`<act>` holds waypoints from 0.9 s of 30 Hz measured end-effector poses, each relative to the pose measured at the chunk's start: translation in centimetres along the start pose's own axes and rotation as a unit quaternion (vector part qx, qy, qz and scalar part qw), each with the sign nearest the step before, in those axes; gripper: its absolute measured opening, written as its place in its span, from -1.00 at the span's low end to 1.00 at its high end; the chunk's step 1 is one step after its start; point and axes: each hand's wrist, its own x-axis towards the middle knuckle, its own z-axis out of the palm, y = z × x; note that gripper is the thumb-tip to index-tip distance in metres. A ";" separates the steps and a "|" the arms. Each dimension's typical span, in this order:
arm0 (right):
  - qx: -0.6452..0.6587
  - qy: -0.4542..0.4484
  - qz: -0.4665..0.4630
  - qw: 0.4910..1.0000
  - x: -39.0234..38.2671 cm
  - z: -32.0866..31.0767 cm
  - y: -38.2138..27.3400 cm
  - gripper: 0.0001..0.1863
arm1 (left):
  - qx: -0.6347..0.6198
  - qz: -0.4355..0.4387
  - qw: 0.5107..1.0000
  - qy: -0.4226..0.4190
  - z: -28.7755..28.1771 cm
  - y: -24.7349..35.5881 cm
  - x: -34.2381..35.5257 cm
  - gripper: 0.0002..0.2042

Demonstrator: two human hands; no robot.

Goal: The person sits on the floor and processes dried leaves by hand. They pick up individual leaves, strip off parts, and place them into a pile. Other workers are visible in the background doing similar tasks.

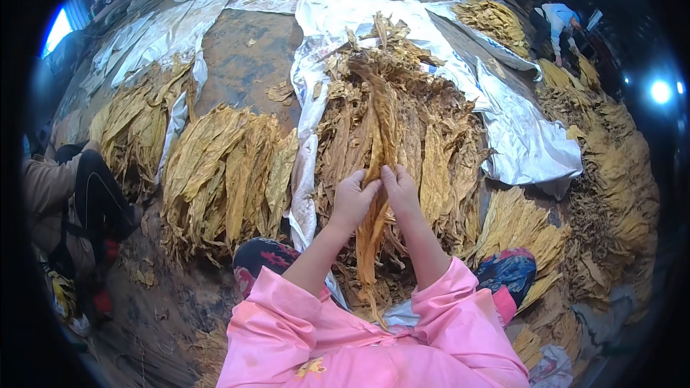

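A long, dried brown tobacco leaf (374,224) hangs lengthwise between my hands, its narrow end dangling toward my lap. My left hand (353,197) pinches its left edge about midway, thumb on top. On the opposite edge, my right hand (399,190) grips it with the fingers closed. Beyond and beneath my hands spreads a large heap of dried tobacco leaves (445,144), brown and yellowish, crumpled at its far end. The upper part of the held leaf lies over this heap.
White plastic sheeting (525,144) lies around the heap. Yellow leaf piles (223,172) stand at left, another pile (521,237) near my right knee. A seated person (86,187) is at far left; another person (560,25) bends over leaves at far right.
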 end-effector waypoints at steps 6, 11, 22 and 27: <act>0.280 -0.012 0.102 0.955 3.4 -1.0 3.0 -0.73 | -0.403 -0.137 0.905 0.029 -0.5 0.6 0.4 -0.73; 0.293 -0.057 0.086 0.950 4.8 -1.6 3.9 -0.68 | -0.480 -0.156 0.862 0.034 -0.4 0.0 0.9 -0.75; -0.310 0.044 -0.191 0.930 2.2 0.7 1.5 -0.58 | -0.029 -0.043 0.998 0.039 0.3 -2.3 0.4 -0.67; 0.164 -0.010 0.047 0.985 3.4 -1.2 2.3 -0.74 | -0.377 -0.148 0.914 0.037 0.7 -1.4 0.1 -0.74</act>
